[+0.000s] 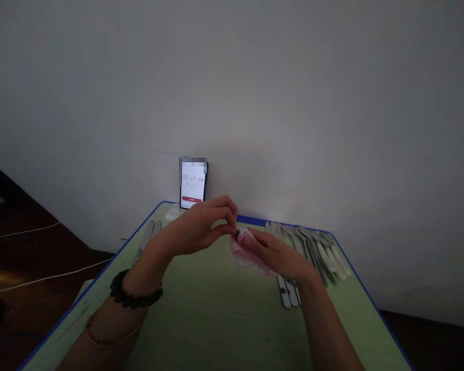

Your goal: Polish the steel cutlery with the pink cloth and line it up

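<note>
My right hand [272, 252] is closed around a crumpled pink-and-white cloth [251, 252], which hangs down below its fingers. Beside it my left hand [206, 224] is bent in a pinch at the cloth's upper end. A small dark bit shows between the fingertips there, too small to name. Both hands are above the middle of the green table [216, 319]. Under and beyond my right hand lies a row of cutlery, with spoons, thin dark handles [317, 257] and white handles [342, 263]; my forearm hides part of it.
A phone [193, 185] with a lit screen leans against the wall [294, 103], by a white packet [172, 212]. Table knives [147, 234] lie at the left edge, partly behind my left arm. The table has a blue rim [251, 220]. White cables [34, 282] run at the left.
</note>
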`<state>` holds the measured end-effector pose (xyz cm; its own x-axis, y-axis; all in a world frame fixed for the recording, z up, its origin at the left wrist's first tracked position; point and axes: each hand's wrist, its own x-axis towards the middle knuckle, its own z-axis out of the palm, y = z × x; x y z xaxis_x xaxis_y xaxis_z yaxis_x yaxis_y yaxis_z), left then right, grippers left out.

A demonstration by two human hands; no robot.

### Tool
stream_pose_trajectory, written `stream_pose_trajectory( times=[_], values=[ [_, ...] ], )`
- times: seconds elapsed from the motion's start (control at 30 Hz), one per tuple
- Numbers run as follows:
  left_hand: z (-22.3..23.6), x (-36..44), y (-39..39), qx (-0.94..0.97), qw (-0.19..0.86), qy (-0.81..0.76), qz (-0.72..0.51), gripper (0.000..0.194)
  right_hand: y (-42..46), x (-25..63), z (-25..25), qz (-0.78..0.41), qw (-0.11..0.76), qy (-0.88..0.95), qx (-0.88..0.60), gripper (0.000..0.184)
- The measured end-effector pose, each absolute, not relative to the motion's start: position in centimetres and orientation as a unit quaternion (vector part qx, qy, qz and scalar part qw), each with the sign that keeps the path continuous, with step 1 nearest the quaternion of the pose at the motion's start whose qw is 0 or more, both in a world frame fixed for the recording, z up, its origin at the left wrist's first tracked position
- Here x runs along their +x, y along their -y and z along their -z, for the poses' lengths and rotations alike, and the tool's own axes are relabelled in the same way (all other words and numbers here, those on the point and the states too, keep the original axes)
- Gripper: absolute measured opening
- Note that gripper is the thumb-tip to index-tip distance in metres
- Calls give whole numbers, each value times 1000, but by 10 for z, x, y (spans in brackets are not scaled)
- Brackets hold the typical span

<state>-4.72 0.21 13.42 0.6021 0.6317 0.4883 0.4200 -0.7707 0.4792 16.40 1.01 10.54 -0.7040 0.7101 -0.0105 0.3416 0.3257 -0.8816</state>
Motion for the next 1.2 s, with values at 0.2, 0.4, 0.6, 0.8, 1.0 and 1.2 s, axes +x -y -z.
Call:
stream_pose_trajectory(
  times=[0.2,0.4,0.6,0.8,1.0,1.2],
  values=[
    [-134,-56,-6,871,137,-312,-355,9,-15,184,-104,-475,156,790,-354,43],
    [-138,-73,-9,810,141,-379,-425,11,-18,207,-109,-461,162,796,-358,42],
    [-140,-57,-3,797,241,-412,-371,12,-14,183,-115,-442,190,804,-348,40],
    [-138,-62,-6,776,234,-431,-398,6,-19,191,-105,-445,174,803,-356,42],
    [-140,-74,-5,730,242,-475,-428,10,-23,225,-100,-462,158,782,-388,44],
    [-141,-66,-4,742,254,-452,-426,4,-18,216,-109,-452,151,799,-367,42]
  ],
)
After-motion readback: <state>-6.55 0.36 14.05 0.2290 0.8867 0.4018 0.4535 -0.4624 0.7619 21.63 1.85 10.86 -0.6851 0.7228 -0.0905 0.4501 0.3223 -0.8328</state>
